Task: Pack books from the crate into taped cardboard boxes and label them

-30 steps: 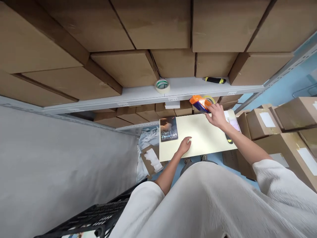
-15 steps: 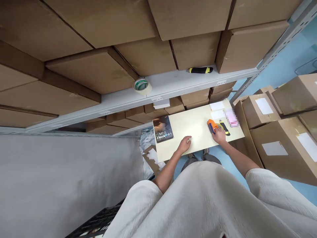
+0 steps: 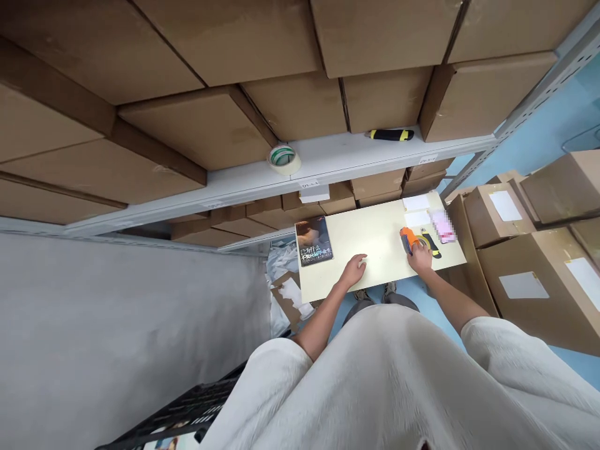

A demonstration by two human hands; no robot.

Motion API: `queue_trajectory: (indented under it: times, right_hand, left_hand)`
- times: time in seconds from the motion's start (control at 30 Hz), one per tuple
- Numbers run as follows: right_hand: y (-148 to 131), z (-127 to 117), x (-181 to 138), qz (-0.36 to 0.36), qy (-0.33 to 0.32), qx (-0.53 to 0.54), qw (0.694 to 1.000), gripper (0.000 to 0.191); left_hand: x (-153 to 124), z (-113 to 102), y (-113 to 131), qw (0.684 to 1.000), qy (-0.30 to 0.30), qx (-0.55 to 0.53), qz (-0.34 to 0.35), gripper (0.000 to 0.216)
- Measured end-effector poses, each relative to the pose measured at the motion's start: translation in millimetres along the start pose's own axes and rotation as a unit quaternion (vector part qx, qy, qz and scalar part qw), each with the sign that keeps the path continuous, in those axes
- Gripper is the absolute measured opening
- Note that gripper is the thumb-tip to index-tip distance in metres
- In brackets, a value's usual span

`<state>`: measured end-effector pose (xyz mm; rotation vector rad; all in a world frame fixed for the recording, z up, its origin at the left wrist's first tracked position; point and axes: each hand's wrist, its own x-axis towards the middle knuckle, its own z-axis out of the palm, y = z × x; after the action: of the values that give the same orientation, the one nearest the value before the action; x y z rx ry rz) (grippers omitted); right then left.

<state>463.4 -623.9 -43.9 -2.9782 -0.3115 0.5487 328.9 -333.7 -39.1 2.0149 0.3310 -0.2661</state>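
Observation:
My right hand [image 3: 420,257] grips an orange tape dispenser [image 3: 409,239] that rests on the right part of a pale yellow tabletop [image 3: 375,240]. A black and yellow knife [image 3: 432,245] lies just right of the dispenser. My left hand [image 3: 354,270] lies near the table's front edge with its fingers loosely curled and nothing in it. A dark book [image 3: 314,241] sits on the table's left end, apart from both hands.
White labels [image 3: 417,210] and a pink slip [image 3: 443,226] lie at the table's far right. A tape roll [image 3: 284,158] and another black and yellow knife [image 3: 391,134] sit on the grey shelf [image 3: 337,164] under cardboard boxes [image 3: 262,119]. More boxes [image 3: 525,262] stand at right; a black crate [image 3: 187,406] lower left.
My right hand brought the tape dispenser down from near the shelf edge and set it on the table's right side. My left hand stayed in place.

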Motion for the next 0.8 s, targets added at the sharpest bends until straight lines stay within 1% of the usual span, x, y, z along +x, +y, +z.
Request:
queue_trajectory:
  times: [0.1, 0.17, 0.23, 0.37, 0.53, 0.67, 0.8]
  right_hand:
    - [-4, -3, -7, -0.004, 0.05, -0.002, 0.999, 0.048]
    - [-12, -6, -12, -0.028, 0.089, 0.0, 0.996, 0.048]
    - [-24, -9, -16, -0.06, 0.109, 0.004, 0.992, 0.045]
    - [-58, -17, -18, -0.117, 0.105, 0.0, 0.987, 0.043]
    - [-94, -30, -11, -0.209, 0.082, -0.005, 0.974, 0.042]
    - [-105, -45, 2, -0.275, 0.072, -0.01, 0.959, 0.041]
    - [-99, -58, 15, -0.32, 0.074, -0.019, 0.944, 0.04]
  left_hand:
    - [-10, -10, -7, 1.0, 0.023, -0.006, 0.003, 0.038]
    - [-16, -18, -13, 0.999, 0.035, -0.011, 0.004, 0.038]
    - [-22, -26, -20, 0.999, 0.048, -0.019, 0.006, 0.038]
    - [-30, -36, -34, 0.996, 0.077, -0.035, 0.001, 0.038]
    - [-42, -36, -37, 0.99, 0.129, -0.057, -0.005, 0.038]
    - [-54, -31, -30, 0.979, 0.186, -0.076, -0.02, 0.038]
    - [-62, -18, -19, 0.969, 0.227, -0.092, -0.041, 0.037]
